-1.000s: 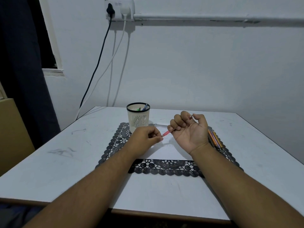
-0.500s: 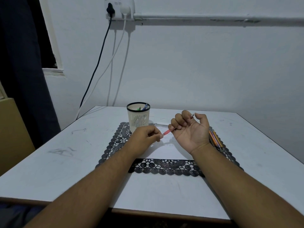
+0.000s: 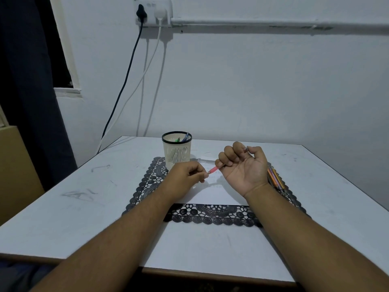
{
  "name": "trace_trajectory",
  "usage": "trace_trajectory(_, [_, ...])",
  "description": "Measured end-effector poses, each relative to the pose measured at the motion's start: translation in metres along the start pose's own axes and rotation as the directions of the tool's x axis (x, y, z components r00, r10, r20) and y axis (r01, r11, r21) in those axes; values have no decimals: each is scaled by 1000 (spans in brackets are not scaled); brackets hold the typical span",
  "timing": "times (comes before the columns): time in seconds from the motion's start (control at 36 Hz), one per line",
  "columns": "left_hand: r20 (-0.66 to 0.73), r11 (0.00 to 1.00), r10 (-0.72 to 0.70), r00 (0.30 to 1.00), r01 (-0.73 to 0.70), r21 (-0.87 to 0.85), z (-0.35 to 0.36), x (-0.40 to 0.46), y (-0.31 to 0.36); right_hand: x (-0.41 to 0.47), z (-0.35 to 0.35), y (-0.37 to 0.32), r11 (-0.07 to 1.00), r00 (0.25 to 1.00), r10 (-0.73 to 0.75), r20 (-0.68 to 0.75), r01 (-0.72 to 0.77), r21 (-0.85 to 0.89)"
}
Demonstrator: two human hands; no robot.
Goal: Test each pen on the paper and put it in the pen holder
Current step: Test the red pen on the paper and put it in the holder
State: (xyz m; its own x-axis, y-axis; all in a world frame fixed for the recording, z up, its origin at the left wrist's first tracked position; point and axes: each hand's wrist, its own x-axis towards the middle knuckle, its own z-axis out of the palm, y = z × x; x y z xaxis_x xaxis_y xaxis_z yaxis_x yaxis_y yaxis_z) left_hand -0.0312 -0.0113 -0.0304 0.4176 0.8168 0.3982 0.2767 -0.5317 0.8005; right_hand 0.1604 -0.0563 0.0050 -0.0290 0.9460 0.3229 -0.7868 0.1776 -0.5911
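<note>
- Head view: right hand palm-up above the paper, fingers curled round a pink pen.
- Left hand pinching at the pen's pink end; whether a cap is coming off or going on, cannot tell.
- Compared with a second ago: barely any shift, only a slight turn of the right hand, pen held between both hands as before.
- Probably cap work around a test stroke.
- Pen holder behind the left hand, a few pens already inside; untested pens lying right of the paper.
</note>
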Motion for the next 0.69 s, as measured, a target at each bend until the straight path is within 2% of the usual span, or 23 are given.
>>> trace_trajectory(0.42, [2,999,5,1000,-5,31,0,0,4,0,0,0,1000,1000,-1,-9,2,17])
trace_trajectory(0.69, [37,1000,2,999,-1,-26,0,-2,8,-1,0,-2,998,1000,-4,-8,4,55])
